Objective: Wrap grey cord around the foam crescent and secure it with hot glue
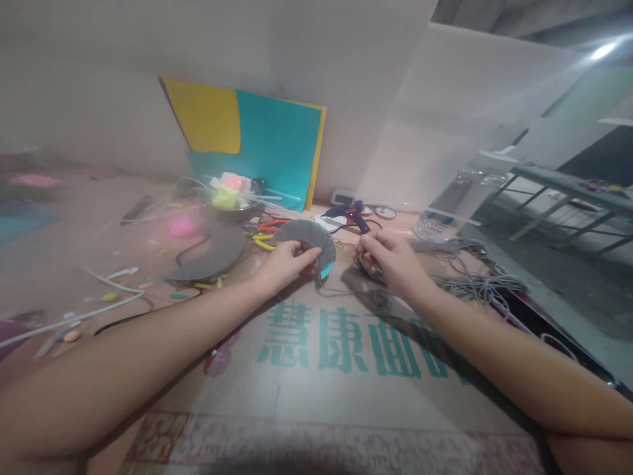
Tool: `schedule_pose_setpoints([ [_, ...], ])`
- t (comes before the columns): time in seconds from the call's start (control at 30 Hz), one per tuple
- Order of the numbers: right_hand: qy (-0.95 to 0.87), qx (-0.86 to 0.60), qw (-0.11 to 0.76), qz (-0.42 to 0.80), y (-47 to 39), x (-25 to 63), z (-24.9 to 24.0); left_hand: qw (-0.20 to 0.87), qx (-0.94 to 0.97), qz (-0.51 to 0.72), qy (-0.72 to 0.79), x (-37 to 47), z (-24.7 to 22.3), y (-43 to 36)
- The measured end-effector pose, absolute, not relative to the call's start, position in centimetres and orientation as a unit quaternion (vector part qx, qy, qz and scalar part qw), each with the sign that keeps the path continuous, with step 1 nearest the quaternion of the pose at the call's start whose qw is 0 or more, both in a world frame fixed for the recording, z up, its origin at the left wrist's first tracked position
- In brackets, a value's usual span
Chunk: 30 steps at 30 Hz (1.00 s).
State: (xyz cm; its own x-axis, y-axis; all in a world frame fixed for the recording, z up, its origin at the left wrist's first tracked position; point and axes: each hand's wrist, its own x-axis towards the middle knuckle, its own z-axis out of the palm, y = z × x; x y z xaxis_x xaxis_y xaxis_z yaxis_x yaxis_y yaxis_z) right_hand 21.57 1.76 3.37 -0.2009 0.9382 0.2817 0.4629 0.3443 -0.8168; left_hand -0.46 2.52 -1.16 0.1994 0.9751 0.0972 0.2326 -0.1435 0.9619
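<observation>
My left hand (297, 259) is closed on a grey crescent (309, 232), thumb in front and fingers behind. Grey cord covers most of the crescent, and a bare teal patch shows at its lower tip. From that tip a thin strand of grey cord (341, 291) runs right along the surface. My right hand (383, 257) is pinched at a loop of the same cord, a short way right of the crescent; its fingertips are partly hidden. Behind my right wrist lies a tangled bundle of grey cord (475, 284).
A larger grey crescent (212, 251) lies left, near yellow-handled pliers (264, 243). Behind are a dark blue glue gun (353, 212), a clear plastic jar (445, 204) and teal and yellow sheets (277, 142) against the wall. A white cable (93, 311) crosses the left side.
</observation>
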Motion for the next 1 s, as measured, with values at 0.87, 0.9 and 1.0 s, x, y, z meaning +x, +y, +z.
schedule_pose_setpoints([
  [0.87,-0.875,-0.364,0.281,0.150,-1.3,19.8,-0.4,0.358,0.636,0.444,0.520,-0.8,-1.1,2.3],
  [0.9,-0.882,-0.356,0.277,0.135,-1.3,19.8,-0.4,0.356,0.641,0.440,0.518,-0.8,-1.1,2.3],
  [1.0,-0.895,-0.340,0.268,0.103,-1.5,19.6,-0.5,0.355,0.653,0.427,0.515,-0.8,-0.9,2.2],
])
